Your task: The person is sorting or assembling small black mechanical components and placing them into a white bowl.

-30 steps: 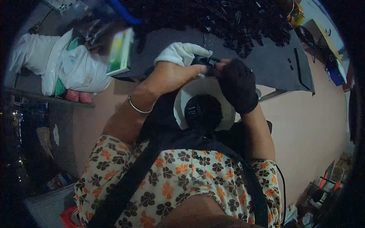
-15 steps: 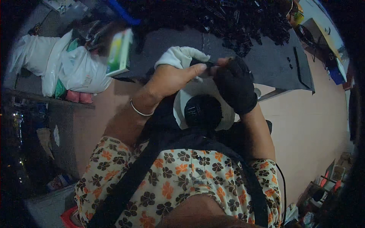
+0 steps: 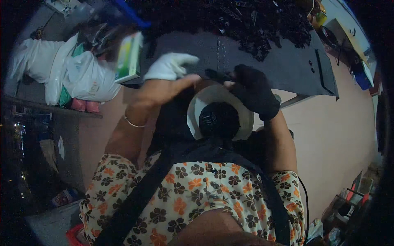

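Observation:
My right hand (image 3: 254, 92), in a black glove, pinches a small dark part (image 3: 215, 75) that sticks out to the left of its fingers. My bare left hand (image 3: 162, 90), a thin bangle on its wrist, is blurred just left of that part, with its fingers stretched out flat and nothing seen in them. A white glove (image 3: 168, 67) lies on the dark mat (image 3: 287, 65) right behind my left hand. Below both hands, against my chest, sits a white round piece (image 3: 246, 123) with a black round object (image 3: 219, 119) in its middle.
A big heap of small black parts (image 3: 246, 20) covers the far side of the mat. White plastic bags (image 3: 82, 74) and a green and yellow box (image 3: 129, 57) stand at the left. A blue box (image 3: 363, 76) sits far right.
My left hand has come off the small dark part and moved left, away from my right hand. The gloved right hand has shifted slightly right, still holding the part.

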Available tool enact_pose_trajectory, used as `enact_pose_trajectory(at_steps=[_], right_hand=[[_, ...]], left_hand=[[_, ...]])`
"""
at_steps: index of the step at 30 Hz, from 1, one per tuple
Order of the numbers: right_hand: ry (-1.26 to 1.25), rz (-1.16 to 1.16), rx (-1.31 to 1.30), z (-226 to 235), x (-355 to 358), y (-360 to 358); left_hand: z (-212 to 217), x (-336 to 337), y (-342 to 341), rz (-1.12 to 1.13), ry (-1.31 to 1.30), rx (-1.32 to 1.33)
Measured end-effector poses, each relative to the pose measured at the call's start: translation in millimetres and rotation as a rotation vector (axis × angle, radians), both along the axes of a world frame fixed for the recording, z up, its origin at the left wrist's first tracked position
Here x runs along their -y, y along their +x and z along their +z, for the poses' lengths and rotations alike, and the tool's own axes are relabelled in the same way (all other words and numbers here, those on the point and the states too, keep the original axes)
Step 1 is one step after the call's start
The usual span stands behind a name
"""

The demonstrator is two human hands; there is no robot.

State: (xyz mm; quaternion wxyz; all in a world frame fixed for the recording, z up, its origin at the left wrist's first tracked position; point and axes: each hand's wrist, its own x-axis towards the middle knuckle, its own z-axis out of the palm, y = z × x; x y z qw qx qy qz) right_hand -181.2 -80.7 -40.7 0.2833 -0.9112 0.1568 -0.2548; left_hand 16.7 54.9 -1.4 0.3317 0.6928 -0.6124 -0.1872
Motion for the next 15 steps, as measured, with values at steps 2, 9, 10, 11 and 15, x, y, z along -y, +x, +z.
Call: enact_pose_trajectory(at_steps=[2,9,10,11,15], right_hand=[[0.131,-0.031,0.114,-2,1,-1],[0.326,0.010,0.126,8,-6,-1],[0.334,0.001,0.195,1,-7,1],[0.342,-0.009,0.265,-4,-8,2],[0.307,-0.074,0.158,6,-13,1]], left_hand=[[-6,-1,24,0.112,-0.221,0.396],[14,17,10,-0.107,-0.122,-0.354],[12,24,2,-0.253,-0.032,-0.356],[13,21,-10,-0.225,-0.005,-0.250],[19,12,-35,-0.167,-0.062,-0.052]])
